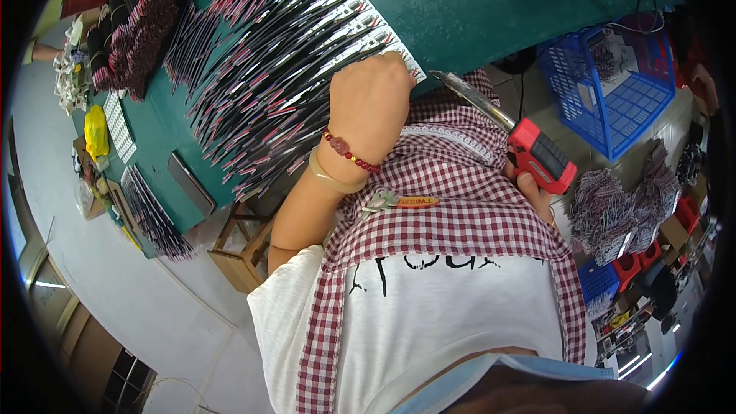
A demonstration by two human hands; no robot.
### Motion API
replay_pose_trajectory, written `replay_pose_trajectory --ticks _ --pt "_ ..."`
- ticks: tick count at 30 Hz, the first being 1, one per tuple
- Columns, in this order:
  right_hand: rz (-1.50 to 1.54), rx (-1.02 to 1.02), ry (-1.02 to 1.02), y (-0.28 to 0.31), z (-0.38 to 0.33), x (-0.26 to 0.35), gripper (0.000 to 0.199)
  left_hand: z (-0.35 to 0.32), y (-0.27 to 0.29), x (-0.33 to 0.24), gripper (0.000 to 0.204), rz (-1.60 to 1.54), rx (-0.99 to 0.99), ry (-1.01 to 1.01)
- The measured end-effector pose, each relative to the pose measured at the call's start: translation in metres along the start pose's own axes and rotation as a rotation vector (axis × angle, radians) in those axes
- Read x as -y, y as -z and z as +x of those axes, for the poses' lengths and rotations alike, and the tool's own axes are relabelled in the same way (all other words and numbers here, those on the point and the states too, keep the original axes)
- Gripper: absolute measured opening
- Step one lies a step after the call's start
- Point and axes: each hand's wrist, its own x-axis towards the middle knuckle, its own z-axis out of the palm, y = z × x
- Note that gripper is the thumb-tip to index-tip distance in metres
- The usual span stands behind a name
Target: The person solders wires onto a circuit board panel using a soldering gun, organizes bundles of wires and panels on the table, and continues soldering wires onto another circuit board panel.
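Note:
My right hand [534, 189] is wrapped round the red handle of a soldering iron [541, 155]. Its metal barrel slants up and left, the tip close to the edge of a row of white circuit boards [366, 17]. Black wires [268, 69] with red and pale ends run from these boards toward the left. Over the near end of the row, my left hand [373, 92] is curled closed, back of the hand up. Its fingertips are hidden, so what they pinch cannot be made out. A red bead bracelet and a pale bangle circle that wrist.
The boards lie on a green table [475, 8]. Thick wire bundles [138, 15], a yellow item [96, 132] and a dark phone-like slab [191, 183] are at the left. A blue crate [606, 119] stands right, near more wire bundles [606, 211]. A wooden stool [234, 261] is below.

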Motion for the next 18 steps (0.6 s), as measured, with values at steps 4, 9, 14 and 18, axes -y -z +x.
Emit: replay_pose_trajectory --ticks 4,9,14,18 --pt "-0.075 -0.037 0.022 -0.003 0.004 -0.008 0.023 -0.002 -0.004 0.0 0.025 0.021 0.003 0.019" --pt "-0.079 -0.057 0.008 -0.008 0.008 0.002 0.025 0.002 -0.003 0.002 0.025 0.006 -0.023 0.01" --pt "0.029 -0.066 0.075 -0.016 0.018 0.013 0.033 -0.005 -0.004 -0.002 0.021 0.045 -0.133 0.044" --pt "0.155 -0.129 0.217 -0.019 0.029 0.018 0.044 -0.029 0.01 0.004 0.064 0.052 -0.22 0.076"
